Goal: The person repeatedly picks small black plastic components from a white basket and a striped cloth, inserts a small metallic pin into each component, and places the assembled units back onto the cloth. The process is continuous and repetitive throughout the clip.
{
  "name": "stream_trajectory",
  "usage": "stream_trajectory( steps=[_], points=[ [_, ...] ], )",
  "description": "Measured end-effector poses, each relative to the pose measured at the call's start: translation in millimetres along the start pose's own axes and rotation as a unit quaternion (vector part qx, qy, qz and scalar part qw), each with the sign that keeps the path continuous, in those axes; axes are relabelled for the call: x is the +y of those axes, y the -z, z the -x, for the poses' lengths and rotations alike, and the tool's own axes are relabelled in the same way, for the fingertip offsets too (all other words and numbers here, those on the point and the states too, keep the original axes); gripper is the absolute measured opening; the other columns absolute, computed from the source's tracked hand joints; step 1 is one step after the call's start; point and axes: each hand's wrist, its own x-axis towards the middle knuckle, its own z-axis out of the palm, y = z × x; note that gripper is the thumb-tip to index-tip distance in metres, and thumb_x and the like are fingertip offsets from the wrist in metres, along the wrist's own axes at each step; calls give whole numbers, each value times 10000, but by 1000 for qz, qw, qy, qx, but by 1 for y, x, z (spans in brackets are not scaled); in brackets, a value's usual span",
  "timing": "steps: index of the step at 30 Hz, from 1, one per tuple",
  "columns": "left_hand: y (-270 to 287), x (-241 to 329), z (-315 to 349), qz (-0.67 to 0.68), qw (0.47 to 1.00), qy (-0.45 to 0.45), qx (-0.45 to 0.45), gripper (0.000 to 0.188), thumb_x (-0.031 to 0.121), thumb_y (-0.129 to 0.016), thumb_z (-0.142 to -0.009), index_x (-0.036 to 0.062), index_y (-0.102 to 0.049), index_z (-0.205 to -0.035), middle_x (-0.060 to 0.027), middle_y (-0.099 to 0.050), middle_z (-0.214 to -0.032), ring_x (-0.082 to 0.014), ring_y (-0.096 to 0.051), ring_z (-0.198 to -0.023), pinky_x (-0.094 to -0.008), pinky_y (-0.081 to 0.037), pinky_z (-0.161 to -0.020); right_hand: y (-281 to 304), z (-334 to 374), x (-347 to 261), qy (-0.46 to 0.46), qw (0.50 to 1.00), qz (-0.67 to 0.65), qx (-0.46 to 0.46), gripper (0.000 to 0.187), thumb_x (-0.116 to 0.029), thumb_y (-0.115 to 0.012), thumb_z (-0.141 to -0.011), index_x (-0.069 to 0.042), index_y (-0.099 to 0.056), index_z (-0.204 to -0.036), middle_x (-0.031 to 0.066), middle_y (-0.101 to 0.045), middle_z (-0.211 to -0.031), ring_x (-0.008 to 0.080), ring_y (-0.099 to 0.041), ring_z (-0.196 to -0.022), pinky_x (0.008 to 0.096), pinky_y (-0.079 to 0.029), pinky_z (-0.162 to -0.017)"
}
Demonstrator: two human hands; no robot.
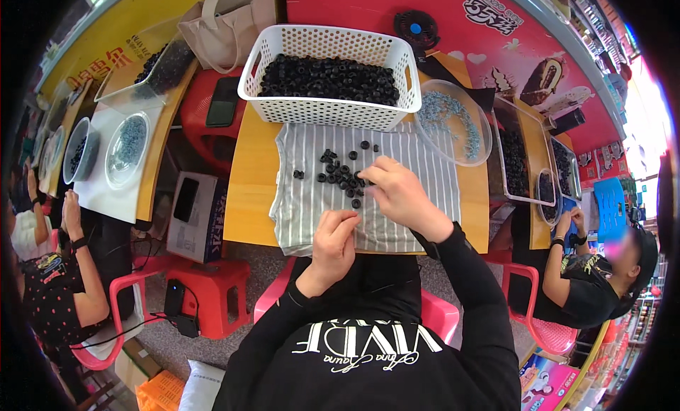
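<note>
My left hand (331, 245) is above the near part of a grey-and-white striped cloth (304, 213), its thumb and fingertips pinched together. What it holds, if anything, is too small to make out. My right hand (402, 197) reaches over the right side of a loose pile of small black ring-shaped parts (343, 174), fingertips bent together and partly hiding the pieces there. Whether a piece sits in that pinch I cannot tell. Behind the cloth stands a white perforated basket (333, 113) holding many more black parts. To its right lies a round see-through tray (484, 153) with small pale-blue pieces.
The wooden table (248, 198) ends close to my lap. A black fan (416, 30) and a beige bag (237, 29) are at the back. Left are a red stool (216, 298) and a white box (188, 230). People work at side tables, one in a black cap (644, 262).
</note>
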Motion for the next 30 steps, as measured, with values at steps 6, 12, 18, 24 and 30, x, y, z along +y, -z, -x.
stream_trajectory(
  steps=[6,12,18,24,30],
  points=[
    [-2,2,1,11,1000,8,14,310,-125,-610,-730,-40,-654,-1025,-174,-637,-1023,-355,-601,-899,-415,-507,-759,-27,-20,18,49,990,126,-28,174,9,-679,-717,-24,-635,-882,125,-592,-882,353,-591,-910,448,-500,-765],
    [0,1,2,17,999,9,26,262,-98,-648,-788,-32,-660,-1041,-159,-650,-1017,-318,-612,-872,-381,-506,-740,-7,3,-1,34,998,48,-3,176,7,-668,-667,-37,-615,-829,137,-590,-865,349,-590,-880,441,-499,-709],
    [0,18,1,257,953,162,-13,227,-10,-647,-934,-33,-651,-1160,-111,-660,-1072,-151,-668,-879,-261,-532,-757,-8,51,-41,63,990,-34,124,292,55,-702,-632,-40,-642,-902,115,-571,-853,322,-569,-797,408,-473,-661],
    [-9,0,10,491,816,304,-34,198,1,-622,-962,-25,-659,-1155,-89,-719,-1007,-138,-698,-876,-249,-550,-780,2,54,-32,28,993,-82,84,255,60,-673,-710,-27,-650,-949,137,-596,-894,338,-598,-846,421,-488,-700],
    [-6,-2,5,486,805,337,-44,177,-8,-620,-954,-32,-654,-1126,-107,-721,-1042,-152,-704,-885,-256,-551,-784,24,27,23,-91,988,-62,107,192,2,-655,-783,-4,-667,-974,184,-634,-916,363,-642,-858,423,-509,-726]
  ],
)
